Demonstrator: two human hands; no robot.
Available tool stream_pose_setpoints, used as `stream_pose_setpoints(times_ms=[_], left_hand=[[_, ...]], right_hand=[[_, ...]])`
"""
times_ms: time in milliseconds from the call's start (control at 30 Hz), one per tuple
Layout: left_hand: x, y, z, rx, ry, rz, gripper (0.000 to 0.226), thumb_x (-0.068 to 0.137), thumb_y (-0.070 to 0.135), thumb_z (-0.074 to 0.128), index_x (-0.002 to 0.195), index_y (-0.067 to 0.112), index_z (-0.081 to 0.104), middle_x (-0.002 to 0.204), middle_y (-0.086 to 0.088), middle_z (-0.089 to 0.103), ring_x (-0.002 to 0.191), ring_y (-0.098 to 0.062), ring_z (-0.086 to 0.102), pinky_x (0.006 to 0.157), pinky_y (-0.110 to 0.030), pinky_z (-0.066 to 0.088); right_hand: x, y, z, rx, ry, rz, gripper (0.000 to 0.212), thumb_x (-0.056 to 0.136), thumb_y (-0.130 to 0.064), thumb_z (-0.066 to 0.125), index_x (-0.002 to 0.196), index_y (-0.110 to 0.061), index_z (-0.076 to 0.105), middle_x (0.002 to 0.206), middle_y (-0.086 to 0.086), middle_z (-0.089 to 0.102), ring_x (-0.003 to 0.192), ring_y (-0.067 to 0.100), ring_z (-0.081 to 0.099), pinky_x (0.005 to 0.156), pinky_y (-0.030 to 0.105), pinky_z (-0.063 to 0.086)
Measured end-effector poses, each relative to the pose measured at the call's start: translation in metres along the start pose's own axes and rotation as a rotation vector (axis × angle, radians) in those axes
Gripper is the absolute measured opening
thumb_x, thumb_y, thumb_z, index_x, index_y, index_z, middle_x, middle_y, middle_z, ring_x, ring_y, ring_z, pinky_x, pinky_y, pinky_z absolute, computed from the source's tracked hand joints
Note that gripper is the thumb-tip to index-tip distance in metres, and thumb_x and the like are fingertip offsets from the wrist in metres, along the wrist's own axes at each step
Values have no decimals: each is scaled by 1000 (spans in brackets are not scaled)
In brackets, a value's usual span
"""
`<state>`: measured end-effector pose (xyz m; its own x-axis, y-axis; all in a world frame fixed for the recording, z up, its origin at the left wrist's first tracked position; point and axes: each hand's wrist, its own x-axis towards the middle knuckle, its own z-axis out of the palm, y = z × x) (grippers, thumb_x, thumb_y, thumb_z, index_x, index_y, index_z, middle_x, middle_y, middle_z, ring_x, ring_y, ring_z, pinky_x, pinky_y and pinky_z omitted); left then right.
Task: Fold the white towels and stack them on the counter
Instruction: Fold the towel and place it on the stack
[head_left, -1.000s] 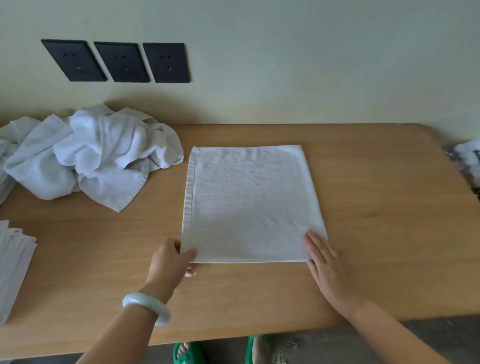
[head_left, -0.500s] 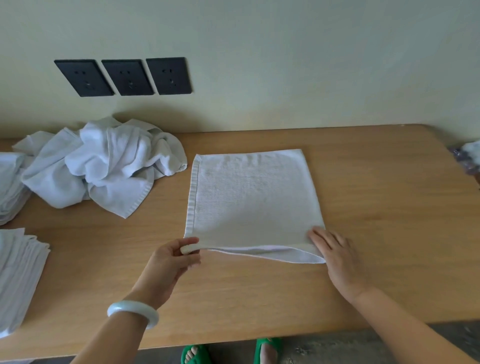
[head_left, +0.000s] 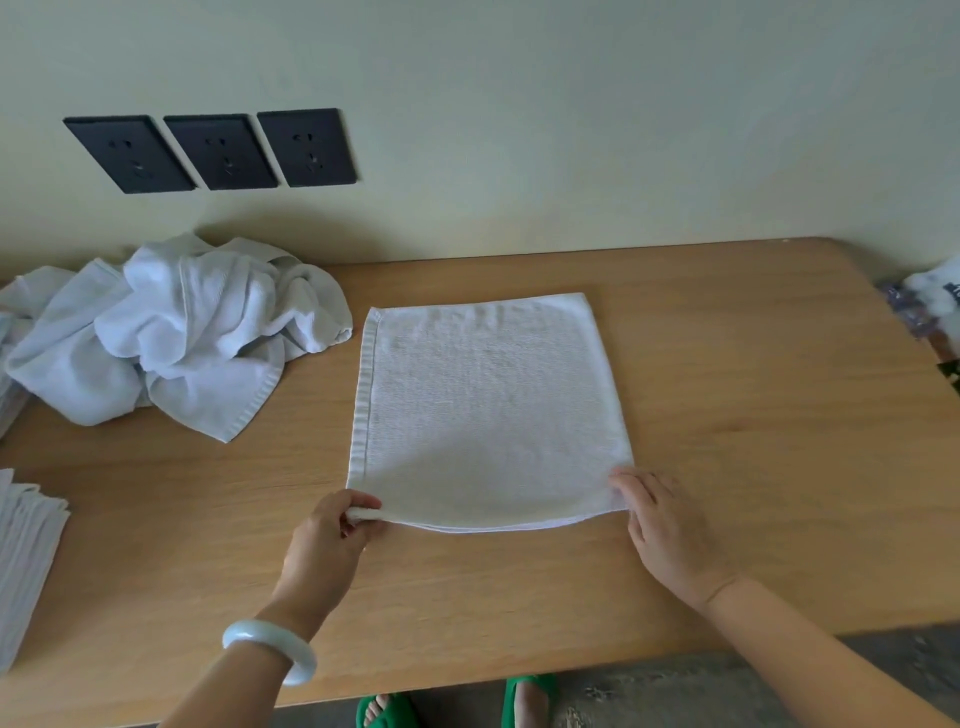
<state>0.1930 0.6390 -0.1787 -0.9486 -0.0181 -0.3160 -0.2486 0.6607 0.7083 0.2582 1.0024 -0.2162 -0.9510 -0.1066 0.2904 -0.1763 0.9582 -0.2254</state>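
One white towel (head_left: 491, 410) lies flat at the middle of the wooden bench (head_left: 753, 467). It's a near-square of ribbed terry with a hemmed band down its left side, and doubled layers show along the near edge. Two hands are on it. The left hand (head_left: 327, 540), with one pale glossy bangle (head_left: 270, 649) on the wrist, pinches the near-left corner between thumb and fingers, and that corner sits just off the wood. The right hand (head_left: 665, 530) lays its fingers over the near-right corner; whether the thumb is tucked under to grip it, I cannot tell from this angle.

Off to the left sits one crumpled heap of white towels (head_left: 176, 332), soft and full of folds. At the left edge is one neat stack of folded towels (head_left: 26, 551), its layered edges showing. Three flat black rectangular sockets (head_left: 218, 150) sit in a row on the pale wall. Two green sandals (head_left: 387, 712) show below the bench edge.
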Motion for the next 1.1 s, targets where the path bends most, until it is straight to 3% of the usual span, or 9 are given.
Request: stream_pose_setpoints(times_ms=[167, 333, 467, 533, 633, 800, 933, 1033, 1100], left_hand=[[5, -2, -2, -49, 19, 1, 20, 85, 12, 71, 83, 31, 70, 68, 6, 69, 71, -18, 65, 64, -32, 49], [4, -5, -4, -97, 18, 7, 25, 84, 13, 73, 79, 38, 72, 67, 9, 70, 64, -10, 65, 67, -32, 51], [5, -10, -9, -109, -12, 18, 36, 82, 10, 74, 83, 46, 69, 69, 6, 71, 63, -6, 65, 65, -24, 50], [6, -13, -10, -83, -20, 24, 34, 80, 7, 76, 79, 41, 72, 72, 4, 71, 66, -2, 62, 61, -16, 47], [5, -12, -10, -32, -7, 120, 35, 77, 0, 76, 82, 34, 70, 80, 6, 68, 77, -2, 57, 62, -8, 44], [8, -20, -6, 64, 26, 300, 37, 74, -10, 75, 81, 25, 69, 85, 10, 57, 80, -9, 56, 67, -8, 42], [5, -35, -14, 281, 51, 477, 30, 70, 5, 83, 81, 30, 70, 100, 13, 49, 94, -6, 46, 81, -18, 43], [-5, -39, -32, 424, -117, 671, 20, 73, 28, 80, 78, 41, 65, 115, 24, 51, 116, -2, 42, 97, -28, 42], [-10, -34, -50, 405, -334, 685, 11, 79, 53, 66, 81, 43, 63, 113, 32, 57, 121, 7, 45, 101, -23, 37]], right_hand=[[0, -11, -14, 140, -50, 325, 16, 80, -1, 68, 90, -13, 66, 105, 2, 54, 84, 17, 56, 67, 29, 51], [1, -27, -14, 269, -17, 572, 26, 84, 4, 59, 100, -16, 56, 104, -5, 48, 73, 8, 52, 59, 26, 51], [-4, -20, -15, 490, -28, 567, 36, 82, 13, 59, 86, -23, 62, 96, -10, 60, 87, 3, 58, 74, 11, 47], [-8, -17, -18, 536, -98, 566, 39, 81, 12, 63, 94, -24, 66, 103, -15, 58, 93, 3, 59, 80, 4, 43], [-11, -15, -18, 408, -115, 488, 40, 79, 13, 67, 106, -17, 65, 105, -14, 52, 89, 4, 57, 80, 1, 39], [-2, -9, -15, 190, -17, 337, 23, 73, 3, 77, 87, -14, 71, 90, -10, 64, 84, 8, 49, 77, 8, 36], [-20, 5, -23, 143, -99, 195, 7, 82, -22, 72, 87, -22, 76, 107, -18, 69, 103, 5, 50, 87, 24, 42], [-40, 22, -39, 250, -350, 93, 31, 93, -57, 42, 92, -43, 69, 107, -42, 58, 101, -11, 54, 85, 15, 42], [-35, 18, -61, 366, -523, 152, 11, 88, -56, 55, 92, -57, 65, 95, -38, 63, 86, -15, 58, 75, 6, 41]])
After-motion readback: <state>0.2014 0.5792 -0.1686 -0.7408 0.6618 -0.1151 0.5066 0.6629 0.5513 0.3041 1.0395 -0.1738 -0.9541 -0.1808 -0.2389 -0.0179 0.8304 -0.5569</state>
